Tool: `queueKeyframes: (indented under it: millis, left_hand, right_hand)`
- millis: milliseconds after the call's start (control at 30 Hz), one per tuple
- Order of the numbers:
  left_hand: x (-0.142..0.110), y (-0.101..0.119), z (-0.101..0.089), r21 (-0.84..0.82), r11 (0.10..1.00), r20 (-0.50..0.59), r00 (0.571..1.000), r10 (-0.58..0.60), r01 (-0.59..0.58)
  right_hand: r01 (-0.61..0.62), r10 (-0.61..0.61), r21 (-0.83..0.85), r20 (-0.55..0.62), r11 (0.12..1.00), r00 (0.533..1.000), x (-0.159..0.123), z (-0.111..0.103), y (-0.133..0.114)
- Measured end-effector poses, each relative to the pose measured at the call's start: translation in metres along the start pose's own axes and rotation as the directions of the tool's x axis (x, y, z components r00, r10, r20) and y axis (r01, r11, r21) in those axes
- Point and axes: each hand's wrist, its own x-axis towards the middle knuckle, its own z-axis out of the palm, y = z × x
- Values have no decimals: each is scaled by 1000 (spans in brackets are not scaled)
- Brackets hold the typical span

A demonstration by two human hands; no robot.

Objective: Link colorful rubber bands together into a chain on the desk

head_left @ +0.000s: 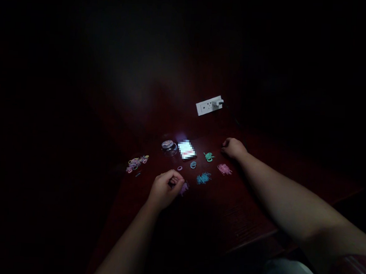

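Small coloured rubber bands lie sorted in little heaps on a dark red wooden table [227, 215]. My left hand [166, 189] is curled with its fingertips pinched together beside a purple heap [184, 189]. My right hand [234, 148] rests closed on the table farther back, right of a green heap [208, 156]. A blue heap [203, 178] and a pink heap [224, 169] lie between my hands. A mixed heap [136, 163] sits to the left. What either hand holds is too dark to see.
A lit phone [186, 149] lies face up at the middle, with a small round clear jar [169, 146] to its left. A white power strip [208, 105] with a plug and dark cable sits behind. The room is very dark; the table's front edge runs at lower right.
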Motion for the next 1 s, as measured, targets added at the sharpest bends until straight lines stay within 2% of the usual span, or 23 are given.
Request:
queueKeyframes:
  millis: [267, 567, 833, 1000]
  left_hand:
    - [0, 0, 0, 7, 1000, 2, 1000, -6, 6]
    - [0, 0, 1, -15, 1000, 0, 1000, -10, 10]
    - [0, -3, 1, -25, 1000, 2, 1000, -8, 9]
    - [0, -4, 1, -19, 1000, -12, 1000, -10, 10]
  right_hand:
    - [-10, 11, 11, -67, 1000, 998, 5, 3, 6]
    - [27, -28, -26, -42, 999, 999, 5, 5, 9]
    - [21, -19, 40, -37, 999, 999, 3, -1, 6]
    - [82, -80, 79, -29, 994, 996, 2, -4, 0]
